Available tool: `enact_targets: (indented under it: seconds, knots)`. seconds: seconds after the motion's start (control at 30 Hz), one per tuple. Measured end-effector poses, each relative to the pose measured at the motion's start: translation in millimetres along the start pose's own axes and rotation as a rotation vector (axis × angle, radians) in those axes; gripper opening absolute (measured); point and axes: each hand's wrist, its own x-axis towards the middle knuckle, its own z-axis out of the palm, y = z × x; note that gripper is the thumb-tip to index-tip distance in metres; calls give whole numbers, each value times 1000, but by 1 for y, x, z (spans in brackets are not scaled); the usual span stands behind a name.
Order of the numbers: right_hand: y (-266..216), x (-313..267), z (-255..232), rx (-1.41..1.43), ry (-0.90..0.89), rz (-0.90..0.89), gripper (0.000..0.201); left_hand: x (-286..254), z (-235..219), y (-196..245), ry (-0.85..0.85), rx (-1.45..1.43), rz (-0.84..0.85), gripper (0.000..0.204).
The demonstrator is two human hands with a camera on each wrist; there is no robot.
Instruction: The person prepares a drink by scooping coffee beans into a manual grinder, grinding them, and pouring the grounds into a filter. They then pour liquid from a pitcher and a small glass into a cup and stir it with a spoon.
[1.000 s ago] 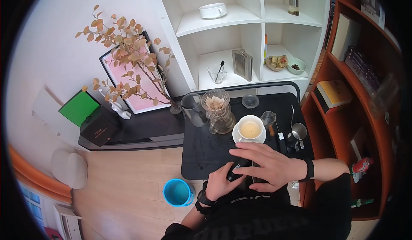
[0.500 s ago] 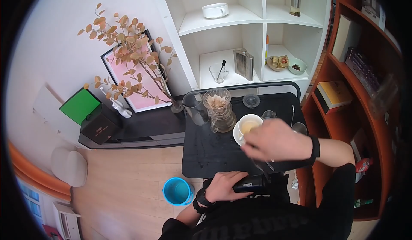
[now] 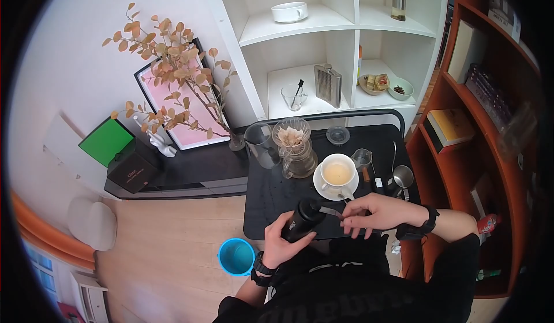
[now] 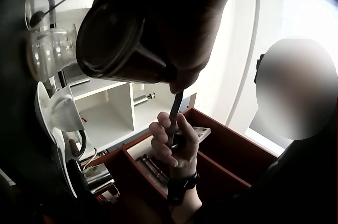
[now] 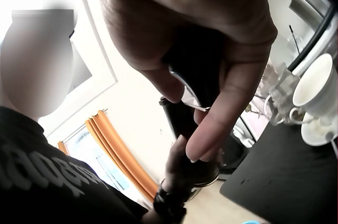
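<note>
My left hand [image 3: 281, 243] is wrapped round the body of a black hand coffee grinder [image 3: 301, 220], held tilted over the front edge of the black table. From the grinder's top a flat metal crank [image 3: 329, 211] sticks out to the right. My right hand [image 3: 378, 214] pinches the outer end of this crank between thumb and fingers; its black knob [image 5: 195, 65] shows in the right wrist view. Just beyond the grinder, a white cup [image 3: 336, 173] holding a pale yellowish drink stands on a white saucer [image 3: 323, 191].
A glass dripper with a paper filter [image 3: 291, 133] sits on a glass server [image 3: 300, 164] at the table's [image 3: 262, 210] back left. On the right are a small glass pitcher [image 3: 362, 158] and a metal jug [image 3: 403, 176]. A blue bucket [image 3: 236, 258] stands on the floor.
The right hand passed over the cup, then came back down to the right with the crank. The grinder, lying nearly level half a second ago, has been raised and tipped up by the left hand.
</note>
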Motion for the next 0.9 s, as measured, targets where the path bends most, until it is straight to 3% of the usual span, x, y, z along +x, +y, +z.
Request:
enact_targets:
  seconds: [0.17, 0.3, 0.4, 0.5, 0.6, 0.7, 0.9]
  knots:
    - [-17, -8, 3, -57, -85, 133, 24, -6, 4, -10, -56, -117, -31, 46]
    - [-21, -8, 5, -29, -57, 137, 23, -8, 0, -13, -135, -235, -88, 43]
    - [-21, -7, 3, -26, -42, 129, 23, -13, -5, -34, -200, -264, -2, 52]
    - [-17, -8, 5, -24, -35, 112, 24, -10, -10, -30, -212, -595, -81, 55]
    - [-15, -8, 7, -18, -15, 109, 24, -10, -10, -33, -259, -530, -47, 59]
    - [-15, -8, 7, -13, 8, 106, 23, -12, -13, -36, -352, -501, -121, 67]
    - [-10, -9, 4, 46, 17, 82, 24, -5, -14, -12, -416, -756, -231, 64]
